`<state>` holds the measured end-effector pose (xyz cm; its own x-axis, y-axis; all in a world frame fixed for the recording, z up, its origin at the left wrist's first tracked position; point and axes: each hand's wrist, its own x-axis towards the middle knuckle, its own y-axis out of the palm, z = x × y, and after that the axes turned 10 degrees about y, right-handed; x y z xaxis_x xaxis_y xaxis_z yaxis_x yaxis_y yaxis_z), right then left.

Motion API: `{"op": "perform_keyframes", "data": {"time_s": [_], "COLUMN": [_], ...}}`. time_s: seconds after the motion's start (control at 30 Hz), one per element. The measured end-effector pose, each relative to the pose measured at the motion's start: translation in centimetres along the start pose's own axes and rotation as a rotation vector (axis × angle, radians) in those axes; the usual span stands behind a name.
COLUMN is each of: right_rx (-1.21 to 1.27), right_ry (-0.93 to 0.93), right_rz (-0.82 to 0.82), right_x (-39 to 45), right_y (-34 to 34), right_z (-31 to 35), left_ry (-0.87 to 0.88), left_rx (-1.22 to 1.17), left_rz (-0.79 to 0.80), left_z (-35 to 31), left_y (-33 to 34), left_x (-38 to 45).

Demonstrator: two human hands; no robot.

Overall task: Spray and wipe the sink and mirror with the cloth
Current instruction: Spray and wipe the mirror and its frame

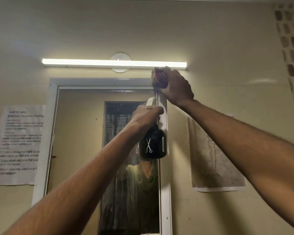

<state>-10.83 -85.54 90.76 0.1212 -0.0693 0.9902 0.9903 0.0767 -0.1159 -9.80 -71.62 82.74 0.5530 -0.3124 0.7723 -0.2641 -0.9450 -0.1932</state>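
The mirror [81, 150] hangs on the wall in a white frame [165, 192], its glass streaked and wet. My left hand [146, 115] grips the white trigger head of a black spray bottle [153, 144] marked with white scissors, held up before the mirror's right side. My right hand [174, 85] is raised higher, pressing a reddish-brown cloth [158, 78] against the frame's top right corner. The sink is out of view.
A lit tube lamp [114, 63] runs above the mirror. A printed instruction sheet [19, 145] is taped to the wall on the left, a drawing on paper [214, 156] on the right. Patterned tiles [292, 48] line the far right.
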Motion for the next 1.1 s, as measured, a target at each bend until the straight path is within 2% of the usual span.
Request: {"op": "perform_keyframes", "data": {"time_s": [0.23, 0.4, 0.6, 0.7, 0.87, 1.0, 1.1], "right_rx": [-0.008, 0.022, 0.078, 0.138, 0.165, 0.07, -0.037], "right_ry": [-0.06, -0.101, -0.054, -0.017, -0.087, -0.219, -0.259], "right_rz": [0.117, 0.216, 0.174, 0.14, 0.189, 0.299, 0.333], "right_x": [-2.4, -4.6, 1.9, 2.5, -3.5, -9.2, -9.1], "right_y": [0.3, 0.1, -0.8, -0.5, 0.6, 0.5, -0.2], "right_z": [-1.5, -2.7, -1.1, -1.4, -3.4, -4.7, -4.5], "left_ry": [0.014, -0.001, 0.027, 0.009, -0.012, -0.035, -0.041], "left_rx": [0.019, -0.054, -0.025, -0.066, -0.091, -0.095, -0.074], "left_rz": [0.013, 0.034, 0.077, 0.076, 0.064, 0.068, 0.067], "left_z": [1.1, 2.2, 2.9, 3.2, 4.1, 4.8, 5.4], "left_y": [-0.3, -0.2, 0.2, 0.1, -0.1, -0.5, -0.7], "left_x": [-1.0, -2.1, -2.6, -2.7, -3.4, -4.3, -4.9]}}
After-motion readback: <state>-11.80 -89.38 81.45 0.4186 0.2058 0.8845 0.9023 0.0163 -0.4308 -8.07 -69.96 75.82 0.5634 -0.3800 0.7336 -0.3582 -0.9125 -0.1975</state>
